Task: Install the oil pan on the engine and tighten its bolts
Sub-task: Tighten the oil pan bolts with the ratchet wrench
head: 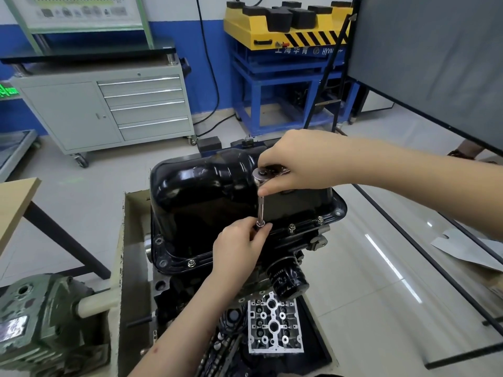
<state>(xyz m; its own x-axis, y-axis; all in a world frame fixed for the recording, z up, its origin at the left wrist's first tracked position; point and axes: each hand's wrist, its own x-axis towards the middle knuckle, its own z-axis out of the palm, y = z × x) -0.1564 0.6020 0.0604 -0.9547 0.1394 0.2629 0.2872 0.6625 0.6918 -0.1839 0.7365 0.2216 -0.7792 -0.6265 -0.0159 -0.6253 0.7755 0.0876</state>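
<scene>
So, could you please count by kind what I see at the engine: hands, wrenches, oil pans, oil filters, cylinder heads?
Hands: 2, the left hand and the right hand
Ratchet wrench: 1
Oil pan: 1
Oil filter: 1
Cylinder head: 1
Total: 6

Glossy black oil pan (217, 186) atop engine (174, 289)

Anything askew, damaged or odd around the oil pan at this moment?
Nothing stands out. The oil pan sits flush on the engine; the right hand grips the ratchet head, and the left hand steadies its socket end at the flange.
</scene>
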